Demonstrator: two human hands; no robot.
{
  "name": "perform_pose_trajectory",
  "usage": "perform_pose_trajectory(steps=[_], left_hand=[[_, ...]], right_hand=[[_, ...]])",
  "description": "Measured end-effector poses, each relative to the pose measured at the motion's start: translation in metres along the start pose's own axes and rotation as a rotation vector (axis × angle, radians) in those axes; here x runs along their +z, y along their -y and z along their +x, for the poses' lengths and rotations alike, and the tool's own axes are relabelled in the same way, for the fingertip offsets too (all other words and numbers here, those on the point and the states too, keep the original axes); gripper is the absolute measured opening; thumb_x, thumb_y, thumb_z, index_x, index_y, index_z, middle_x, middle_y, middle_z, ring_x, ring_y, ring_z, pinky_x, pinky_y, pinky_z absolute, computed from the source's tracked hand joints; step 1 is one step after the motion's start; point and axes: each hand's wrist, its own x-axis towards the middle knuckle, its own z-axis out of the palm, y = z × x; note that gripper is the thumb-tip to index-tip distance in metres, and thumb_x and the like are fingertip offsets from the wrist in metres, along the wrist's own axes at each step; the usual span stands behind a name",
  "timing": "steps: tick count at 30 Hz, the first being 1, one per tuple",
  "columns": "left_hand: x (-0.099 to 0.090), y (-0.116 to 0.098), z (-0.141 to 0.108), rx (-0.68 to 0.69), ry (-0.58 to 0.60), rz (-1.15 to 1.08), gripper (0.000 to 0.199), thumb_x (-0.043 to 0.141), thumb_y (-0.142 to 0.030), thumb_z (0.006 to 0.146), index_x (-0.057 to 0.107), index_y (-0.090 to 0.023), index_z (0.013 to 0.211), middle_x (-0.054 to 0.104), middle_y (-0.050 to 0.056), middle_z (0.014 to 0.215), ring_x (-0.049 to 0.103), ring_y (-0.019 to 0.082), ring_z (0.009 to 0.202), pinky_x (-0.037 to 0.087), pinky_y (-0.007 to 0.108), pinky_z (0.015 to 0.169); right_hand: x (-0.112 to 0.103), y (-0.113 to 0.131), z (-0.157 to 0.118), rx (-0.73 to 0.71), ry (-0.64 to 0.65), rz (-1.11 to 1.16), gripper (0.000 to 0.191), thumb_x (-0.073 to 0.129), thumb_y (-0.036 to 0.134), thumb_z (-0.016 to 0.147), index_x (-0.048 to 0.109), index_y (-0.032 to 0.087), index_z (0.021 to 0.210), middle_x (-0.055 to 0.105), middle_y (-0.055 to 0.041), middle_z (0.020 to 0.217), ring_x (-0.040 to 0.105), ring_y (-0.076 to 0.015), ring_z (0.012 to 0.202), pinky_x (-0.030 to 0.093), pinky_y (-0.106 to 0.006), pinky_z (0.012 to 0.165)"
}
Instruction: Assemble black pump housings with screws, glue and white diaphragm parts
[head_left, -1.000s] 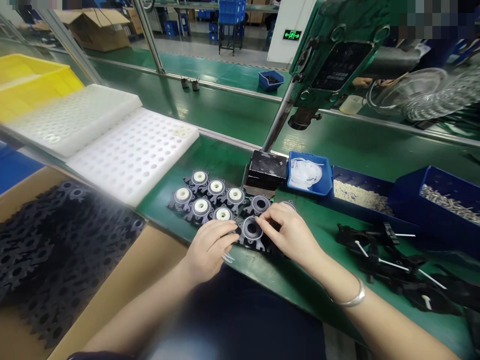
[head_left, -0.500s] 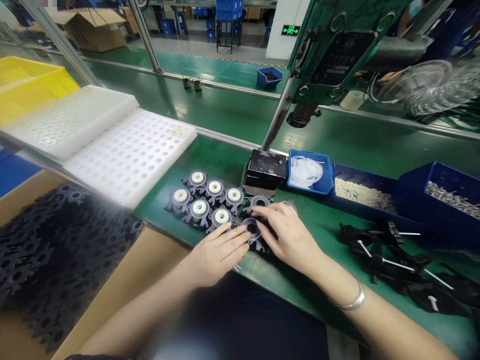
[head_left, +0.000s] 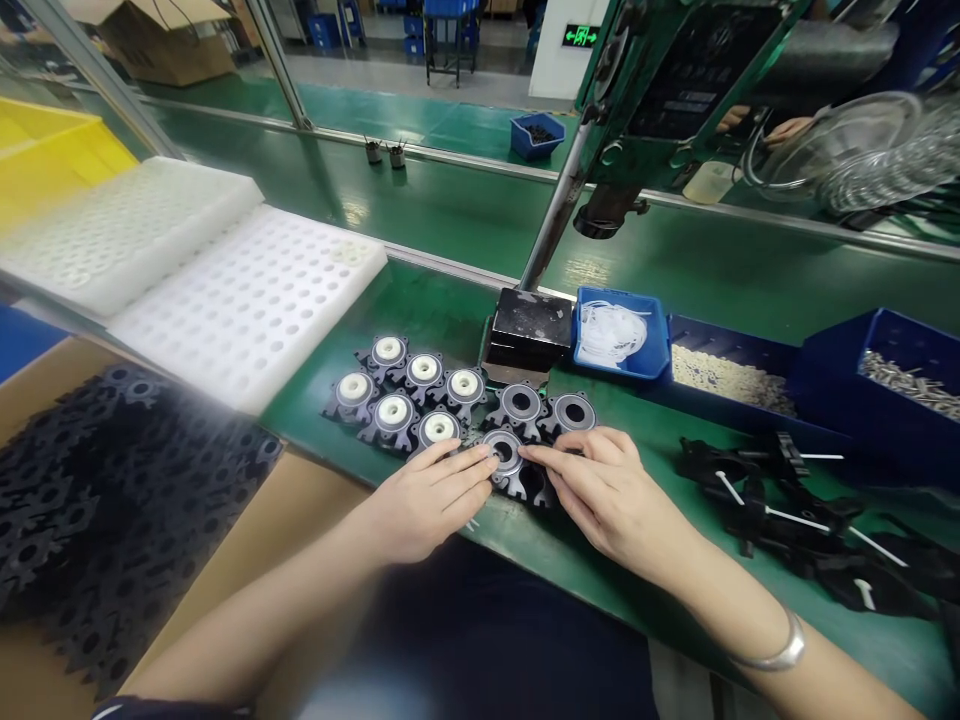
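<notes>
A black plastic housing (head_left: pixel 514 482) with a round hole lies on the green bench between my two hands. My left hand (head_left: pixel 429 500) is stretched out flat, its fingertips on the left rim of that housing. From the other side, the index fingertip of my right hand (head_left: pixel 604 490) touches the right rim. The right thumb and fingers are drawn together, and anything small between them is hidden. Behind it are two more housings (head_left: pixel 521 403) with open centres. To the left, several similar housings carry white round inserts (head_left: pixel 394 410).
A black press base (head_left: pixel 531 325) stands behind the parts. Further right are a blue tray (head_left: pixel 621 335) of clear rings, bins of pale pieces (head_left: pixel 731 380) and metal pins (head_left: pixel 911 385), and black assemblies (head_left: pixel 795 520). White perforated trays (head_left: pixel 255 300) and a carton (head_left: pixel 315 510) are left.
My right hand has moved right and back from over the housings, uncovering the two behind. Its index finger now meets the housing's right rim. My left hand stays at the left rim.
</notes>
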Motion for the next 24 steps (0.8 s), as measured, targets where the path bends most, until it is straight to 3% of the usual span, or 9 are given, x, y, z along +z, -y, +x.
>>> perform_pose_trajectory(steps=[5,10,15,17,19,21,24], left_hand=[[0.002,0.001,0.001,-0.002,-0.004,-0.021,0.033,0.037,-0.010,0.096,0.058,-0.009,0.122,0.055,0.012,0.142,0.042,0.026,0.140,0.033,0.045,0.115],[0.005,-0.001,0.000,-0.023,-0.072,-0.034,0.031,0.038,-0.011,0.097,0.059,-0.010,0.120,0.059,0.013,0.137,0.045,0.024,0.138,0.033,0.043,0.115],[-0.004,-0.016,0.010,-0.193,-0.216,-0.045,0.029,0.039,-0.007,0.095,0.059,-0.013,0.117,0.063,0.013,0.132,0.050,0.023,0.134,0.029,0.045,0.115],[-0.008,-0.025,0.020,-0.267,-0.284,-0.069,0.029,0.040,-0.008,0.095,0.059,-0.015,0.116,0.069,0.010,0.122,0.059,0.021,0.122,0.034,0.043,0.109],[-0.010,-0.035,0.032,-0.282,-0.299,-0.109,0.027,0.040,-0.013,0.095,0.058,-0.015,0.115,0.072,0.009,0.104,0.066,0.020,0.101,0.043,0.039,0.094],[-0.009,-0.044,0.041,-0.250,-0.255,-0.144,0.027,0.039,-0.018,0.096,0.058,-0.013,0.113,0.070,0.008,0.087,0.064,0.020,0.081,0.046,0.037,0.077],[-0.005,-0.052,0.047,-0.201,-0.163,-0.192,0.026,0.038,-0.018,0.096,0.057,-0.012,0.113,0.066,0.006,0.080,0.059,0.020,0.072,0.045,0.035,0.067]], right_hand=[[0.001,0.012,-0.012,-0.054,0.038,0.019,0.034,0.037,0.013,0.104,0.053,0.012,0.134,0.057,-0.0085,0.097,0.049,-0.0185,0.100,0.032,-0.038,0.095],[0.010,0.017,-0.007,-0.100,0.057,0.086,0.037,0.038,0.010,0.103,0.047,0.013,0.139,0.059,-0.0062,0.101,0.047,-0.0191,0.103,0.031,-0.039,0.095],[-0.005,0.018,0.000,0.091,-0.133,0.180,0.030,0.050,0.021,0.102,0.051,0.016,0.132,0.055,-0.0076,0.114,0.047,-0.0192,0.108,0.034,-0.037,0.096],[-0.014,0.024,0.000,0.142,-0.138,0.322,0.025,0.056,0.026,0.101,0.055,0.017,0.124,0.054,-0.0067,0.114,0.047,-0.0183,0.108,0.036,-0.035,0.096],[-0.019,0.034,-0.003,0.141,-0.058,0.513,0.018,0.060,0.029,0.099,0.058,0.017,0.113,0.055,-0.0047,0.105,0.049,-0.0153,0.101,0.038,-0.030,0.092],[-0.021,0.042,-0.006,0.158,-0.009,0.665,0.010,0.060,0.026,0.099,0.059,0.016,0.100,0.054,-0.0022,0.093,0.049,-0.0118,0.089,0.039,-0.026,0.084],[-0.023,0.044,-0.014,0.224,-0.026,0.762,0.015,0.060,0.020,0.099,0.058,0.014,0.085,0.053,-0.0002,0.082,0.048,-0.0089,0.079,0.038,-0.022,0.075]])
